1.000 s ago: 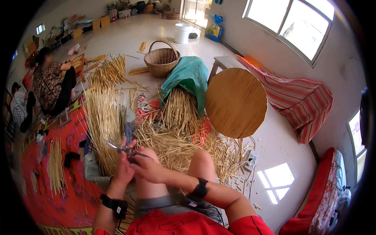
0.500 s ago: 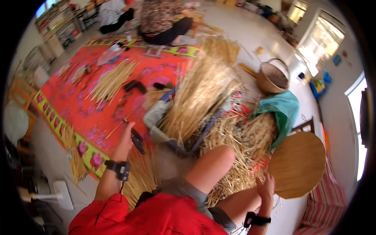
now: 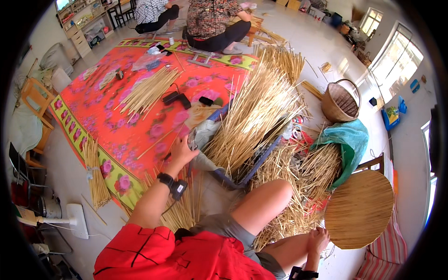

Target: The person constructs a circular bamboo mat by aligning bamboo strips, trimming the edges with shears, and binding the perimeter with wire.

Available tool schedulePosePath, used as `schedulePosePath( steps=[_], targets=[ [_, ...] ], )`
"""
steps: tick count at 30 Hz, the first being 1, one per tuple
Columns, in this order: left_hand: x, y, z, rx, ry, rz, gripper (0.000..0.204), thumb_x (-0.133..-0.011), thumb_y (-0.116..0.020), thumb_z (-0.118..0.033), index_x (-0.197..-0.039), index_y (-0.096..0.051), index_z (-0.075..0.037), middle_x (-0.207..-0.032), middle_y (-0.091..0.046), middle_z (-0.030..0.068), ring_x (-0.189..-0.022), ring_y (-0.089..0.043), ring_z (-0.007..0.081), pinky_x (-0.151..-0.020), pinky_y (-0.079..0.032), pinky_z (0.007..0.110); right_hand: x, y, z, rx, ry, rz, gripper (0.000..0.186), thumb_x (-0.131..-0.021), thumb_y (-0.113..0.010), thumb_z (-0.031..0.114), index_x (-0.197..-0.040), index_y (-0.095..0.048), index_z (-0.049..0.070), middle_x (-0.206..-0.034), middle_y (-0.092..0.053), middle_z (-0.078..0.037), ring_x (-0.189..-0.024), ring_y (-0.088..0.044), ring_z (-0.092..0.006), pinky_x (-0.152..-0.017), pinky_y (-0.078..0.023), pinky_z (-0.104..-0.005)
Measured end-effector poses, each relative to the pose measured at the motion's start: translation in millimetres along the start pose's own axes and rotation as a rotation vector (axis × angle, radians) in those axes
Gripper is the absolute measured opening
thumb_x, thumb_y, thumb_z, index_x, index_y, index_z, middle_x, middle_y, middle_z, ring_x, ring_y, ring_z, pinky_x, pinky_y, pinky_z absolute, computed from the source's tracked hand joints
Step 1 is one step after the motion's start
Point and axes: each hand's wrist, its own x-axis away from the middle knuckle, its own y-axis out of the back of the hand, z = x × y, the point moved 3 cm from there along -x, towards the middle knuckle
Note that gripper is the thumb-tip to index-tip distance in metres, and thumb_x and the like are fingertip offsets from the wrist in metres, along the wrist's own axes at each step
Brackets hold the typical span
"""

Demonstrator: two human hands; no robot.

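Note:
My left hand (image 3: pixel 181 151) reaches to the near left corner of a blue-edged box (image 3: pixel 254 163) lined with grey cloth. Its thumb and fingers are curled around what looks like a dark-handled pair of shears (image 3: pixel 190 169), partly hidden and hard to make out. Long pale straw stalks (image 3: pixel 254 112) fill the box. Low on the right, my right hand (image 3: pixel 318 240) is closed at the lower left edge of a round flat mat of straw stalks (image 3: pixel 358 210). Its fingertips are partly hidden.
A red flowered cloth (image 3: pixel 107 93) carries a stalk bundle (image 3: pixel 151 91) and black devices (image 3: pixel 177 97). Loose straw (image 3: pixel 280 196) lies between the box and a green sack (image 3: pixel 350 137). Beyond stands a wicker basket (image 3: pixel 338 100). Two people (image 3: pixel 210 23) sit at the back.
My left hand has moved right, from over the flowered cloth to the box corner. My right hand and the round mat have shifted slightly toward me. The view has swung left.

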Motion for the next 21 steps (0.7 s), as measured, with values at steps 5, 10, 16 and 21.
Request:
schedulePosePath(
  steps=[5, 10, 16, 21],
  targets=[
    [-40, -18, -16, -0.264, 0.022, 0.137, 0.082, -0.064, -0.078, -0.042, -0.134, -0.043, -0.015, -0.124, -0.050, 0.0151, -0.121, -0.046, 0.0357, -0.100, -0.037, 0.048, 11, 2, -10, -0.033, -0.020, -0.013, 0.026, -0.074, -0.071, 0.020, -0.095, -0.068, 0.007, -0.102, -0.063, -0.010, -0.103, -0.056, -0.0323, -0.093, -0.044, -0.0423],
    [-35, -44, 0, -0.250, 0.078, 0.115, 0.091, -0.065, -0.078, -0.046, -0.139, -0.036, -0.014, -0.131, -0.048, 0.0157, -0.124, -0.045, 0.0343, -0.103, -0.035, 0.048, 23, 15, -16, -0.047, -0.085, -0.043, 0.023, -0.074, -0.069, 0.017, -0.095, -0.068, 0.007, -0.102, -0.063, -0.009, -0.102, -0.057, -0.0326, -0.088, -0.047, -0.0426],
    [-27, -27, -10, -0.268, 0.016, 0.183, 0.101, -0.064, -0.077, -0.051, -0.146, -0.028, -0.016, -0.136, -0.043, 0.0178, -0.130, -0.041, 0.0341, -0.110, -0.022, 0.057, 32, 11, -40, -0.075, -0.128, -0.085, 0.020, -0.074, -0.067, 0.016, -0.092, -0.067, 0.007, -0.103, -0.064, -0.008, -0.099, -0.057, -0.0320, -0.086, -0.048, -0.0419],
    [-23, -23, -7, -0.294, 0.021, 0.199, 0.107, -0.064, -0.076, -0.056, -0.149, -0.023, -0.017, -0.138, -0.041, 0.0186, -0.133, -0.037, 0.0336, -0.112, -0.011, 0.062, 32, 12, -39, -0.078, -0.120, -0.062, 0.020, -0.075, -0.066, 0.016, -0.093, -0.067, 0.007, -0.103, -0.063, -0.008, -0.100, -0.057, -0.0321, -0.086, -0.047, -0.0424]
  ],
)
